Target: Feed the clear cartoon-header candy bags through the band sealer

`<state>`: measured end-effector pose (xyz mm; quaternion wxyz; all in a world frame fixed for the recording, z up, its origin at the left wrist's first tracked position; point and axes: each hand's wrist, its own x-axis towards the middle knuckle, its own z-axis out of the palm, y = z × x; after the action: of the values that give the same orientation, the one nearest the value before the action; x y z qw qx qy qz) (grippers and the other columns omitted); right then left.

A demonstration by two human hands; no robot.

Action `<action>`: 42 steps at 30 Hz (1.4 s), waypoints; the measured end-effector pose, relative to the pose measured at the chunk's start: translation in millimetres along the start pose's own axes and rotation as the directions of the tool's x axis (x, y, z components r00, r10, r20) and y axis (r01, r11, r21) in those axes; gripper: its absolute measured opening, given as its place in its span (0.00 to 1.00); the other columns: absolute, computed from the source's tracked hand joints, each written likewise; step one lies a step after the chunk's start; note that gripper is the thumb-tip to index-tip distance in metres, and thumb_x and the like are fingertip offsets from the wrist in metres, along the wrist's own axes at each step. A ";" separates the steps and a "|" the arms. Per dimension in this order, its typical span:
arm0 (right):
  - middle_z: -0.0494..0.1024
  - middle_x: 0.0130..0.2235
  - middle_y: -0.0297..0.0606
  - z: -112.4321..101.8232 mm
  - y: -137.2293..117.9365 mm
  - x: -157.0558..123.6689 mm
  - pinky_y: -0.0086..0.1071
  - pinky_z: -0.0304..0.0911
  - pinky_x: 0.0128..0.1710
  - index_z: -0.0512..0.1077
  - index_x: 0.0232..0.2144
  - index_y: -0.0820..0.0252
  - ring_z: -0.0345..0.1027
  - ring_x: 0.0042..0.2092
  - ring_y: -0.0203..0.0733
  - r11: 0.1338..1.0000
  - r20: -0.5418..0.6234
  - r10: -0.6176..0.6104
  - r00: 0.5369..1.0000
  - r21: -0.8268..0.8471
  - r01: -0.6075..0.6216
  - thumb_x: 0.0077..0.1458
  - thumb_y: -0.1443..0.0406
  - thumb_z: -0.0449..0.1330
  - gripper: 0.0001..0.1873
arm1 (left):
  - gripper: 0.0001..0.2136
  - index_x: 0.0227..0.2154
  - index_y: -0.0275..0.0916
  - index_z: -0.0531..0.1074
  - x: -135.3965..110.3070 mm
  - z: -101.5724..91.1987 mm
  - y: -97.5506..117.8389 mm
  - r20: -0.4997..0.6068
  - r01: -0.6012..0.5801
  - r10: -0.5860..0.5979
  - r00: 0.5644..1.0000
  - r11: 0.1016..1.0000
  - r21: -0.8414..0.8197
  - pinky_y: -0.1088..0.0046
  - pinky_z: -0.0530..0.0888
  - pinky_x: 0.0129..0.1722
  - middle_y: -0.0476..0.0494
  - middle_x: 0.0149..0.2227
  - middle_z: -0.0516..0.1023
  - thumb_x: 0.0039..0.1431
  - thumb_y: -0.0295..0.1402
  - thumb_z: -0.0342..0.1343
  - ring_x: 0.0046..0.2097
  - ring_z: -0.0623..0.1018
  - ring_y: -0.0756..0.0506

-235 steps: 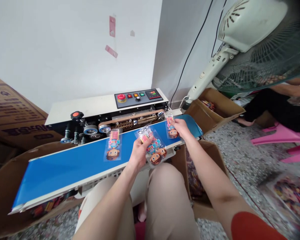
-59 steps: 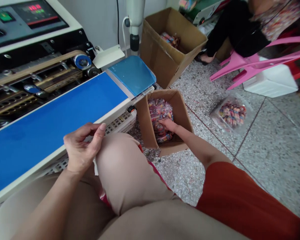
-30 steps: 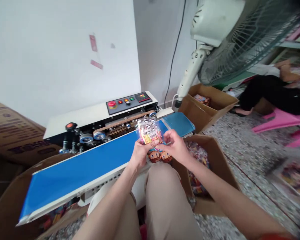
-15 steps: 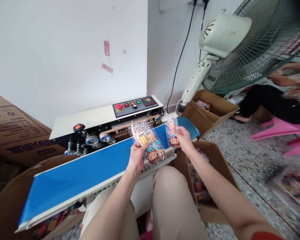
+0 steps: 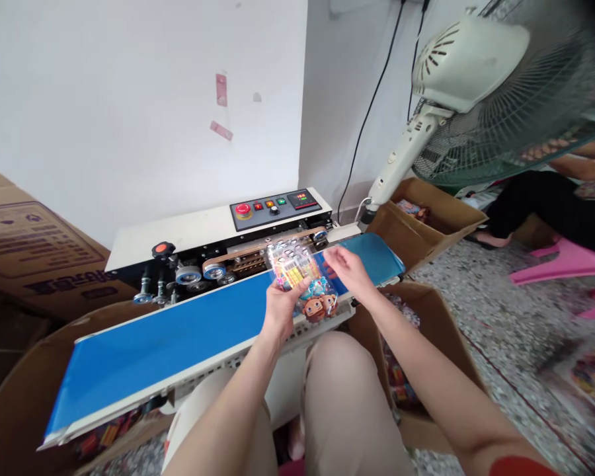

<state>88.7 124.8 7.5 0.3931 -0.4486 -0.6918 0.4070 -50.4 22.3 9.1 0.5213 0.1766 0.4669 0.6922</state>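
My left hand [image 5: 283,305] is closed around a small stack of clear plastic packets [image 5: 303,281] with brown cartoon faces at their lower end. The stack is fanned out over the blue conveyor belt [image 5: 178,337], its top end close to the rollers of the band sealing machine [image 5: 218,225]. Just right of the packets, my right hand [image 5: 348,270] hovers over the belt with its fingers apart and slightly bent. No packet shows in it. The gap between its fingertips and the stack is small, and I cannot tell whether they touch.
A standing fan [image 5: 466,66] rises at the right. Cardboard boxes [image 5: 436,231] holding colourful packets stand right of the belt and below it. A large printed carton [image 5: 34,251] is at the left. Beyond the fan, a person in black trousers [image 5: 535,208] sits by a pink stool [image 5: 565,261].
The single packet in my right hand is no longer seen there, and those fingers have opened and moved closer to the stack. My left hand keeps its hold. The view has shifted slightly.
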 end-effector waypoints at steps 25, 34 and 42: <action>0.78 0.32 0.42 -11.0 30.3 40.6 0.35 0.64 0.37 0.74 0.33 0.59 0.71 0.35 0.44 0.954 -0.257 0.001 0.966 -0.291 -0.078 0.52 0.54 0.59 0.15 | 0.19 0.39 0.36 0.78 -3.7 5.5 2.0 0.017 -0.012 0.012 1.000 0.999 0.042 0.72 0.73 0.36 0.41 0.37 0.82 0.43 0.39 0.69 0.35 0.79 0.45; 0.75 0.28 0.34 14.9 -19.0 -27.1 0.32 0.65 0.33 0.70 0.26 0.57 0.68 0.30 0.39 0.980 -0.046 -0.009 0.999 0.197 0.018 0.50 0.51 0.61 0.16 | 0.19 0.41 0.38 0.77 -5.4 10.3 -2.3 0.124 -0.053 0.046 0.991 0.997 0.047 0.71 0.73 0.40 0.42 0.38 0.81 0.47 0.41 0.66 0.40 0.79 0.44; 0.74 0.26 0.35 -24.6 43.1 21.0 0.32 0.62 0.28 0.68 0.28 0.57 0.67 0.27 0.40 0.985 -0.384 0.149 0.911 -0.028 -0.173 0.49 0.52 0.59 0.14 | 0.20 0.37 0.34 0.76 -1.9 4.0 -2.1 0.078 0.012 -0.016 0.997 0.999 0.050 0.69 0.73 0.34 0.39 0.33 0.82 0.44 0.43 0.67 0.33 0.80 0.43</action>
<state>118.0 161.2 -19.3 0.4710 -0.5863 -0.5752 0.3219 -45.6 22.4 9.9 0.5394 0.2132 0.4644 0.6693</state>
